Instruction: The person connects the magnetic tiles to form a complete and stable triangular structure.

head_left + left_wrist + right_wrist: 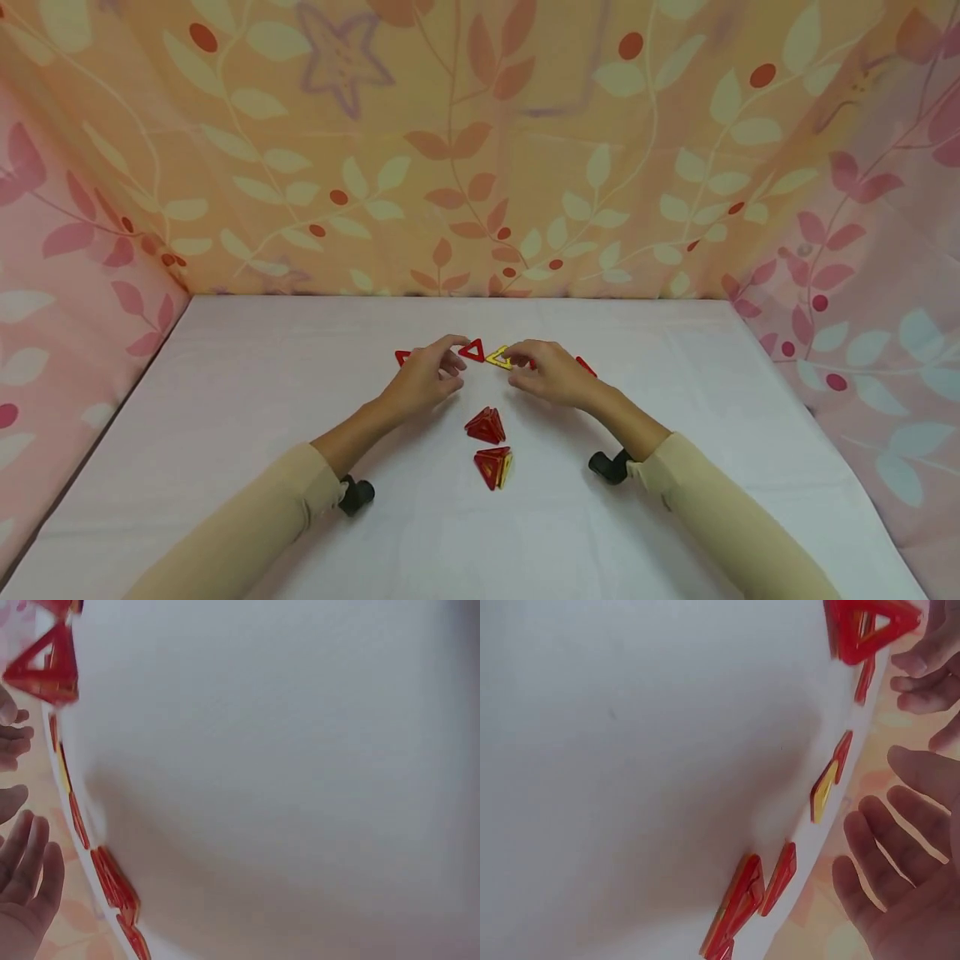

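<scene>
My left hand (429,375) hovers left of a row of flat triangular tiles at the table's middle, fingers loosely bent, holding nothing. A red triangular tile (471,358) lies just past its fingertips. To its right is a yellow triangular tile (498,364), overlapped in the head view by the fingertips of my right hand (553,375). In the right wrist view that hand's fingers (885,855) are spread, with nothing between them. Nearer me stand two small pyramids of triangles, a red one (486,426) and a red one with a yellow side (491,465).
More red tiles show partly behind the hands: one at the left (402,357) and one at the right (587,367). White cloth covers the table (247,400). Patterned curtains (480,167) rise at the back and both sides. A small black camera (357,495) sits at each wrist.
</scene>
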Action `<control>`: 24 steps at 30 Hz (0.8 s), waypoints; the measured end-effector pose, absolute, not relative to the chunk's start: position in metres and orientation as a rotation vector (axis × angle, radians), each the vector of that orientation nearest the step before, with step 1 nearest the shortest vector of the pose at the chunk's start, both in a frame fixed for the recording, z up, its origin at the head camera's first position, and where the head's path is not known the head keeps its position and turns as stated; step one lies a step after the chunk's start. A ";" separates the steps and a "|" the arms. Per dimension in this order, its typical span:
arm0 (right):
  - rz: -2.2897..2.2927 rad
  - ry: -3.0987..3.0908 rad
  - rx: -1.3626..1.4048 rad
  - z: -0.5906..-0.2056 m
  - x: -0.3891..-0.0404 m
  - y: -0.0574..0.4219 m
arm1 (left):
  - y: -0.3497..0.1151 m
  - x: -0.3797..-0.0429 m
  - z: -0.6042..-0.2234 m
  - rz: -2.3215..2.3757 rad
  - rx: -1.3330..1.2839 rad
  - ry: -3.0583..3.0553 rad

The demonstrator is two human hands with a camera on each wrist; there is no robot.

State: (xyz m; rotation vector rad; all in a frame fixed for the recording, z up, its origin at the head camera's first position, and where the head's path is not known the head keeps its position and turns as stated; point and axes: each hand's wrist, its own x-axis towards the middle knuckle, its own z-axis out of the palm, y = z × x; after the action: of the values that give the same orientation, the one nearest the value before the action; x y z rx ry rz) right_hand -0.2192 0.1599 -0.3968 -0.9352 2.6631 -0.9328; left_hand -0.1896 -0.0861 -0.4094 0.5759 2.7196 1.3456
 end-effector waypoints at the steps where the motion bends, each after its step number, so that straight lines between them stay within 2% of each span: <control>1: -0.924 2.676 -0.916 -0.397 -0.222 0.160 | -0.086 -0.194 -0.410 1.341 0.582 2.735; 12: -0.845 2.737 -0.848 -0.400 -0.250 0.156 | -0.077 -0.228 -0.408 1.226 0.496 2.810; 24: -0.759 2.761 -0.793 -0.417 -0.264 0.150 | -0.075 -0.244 -0.419 1.128 0.359 2.778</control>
State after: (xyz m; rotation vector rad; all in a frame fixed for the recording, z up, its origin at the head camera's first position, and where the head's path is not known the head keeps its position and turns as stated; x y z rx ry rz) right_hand -0.2636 0.1502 -0.4170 -0.7933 2.7611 -0.7591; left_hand -0.2440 -0.0751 -0.4192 0.3587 2.7779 1.1280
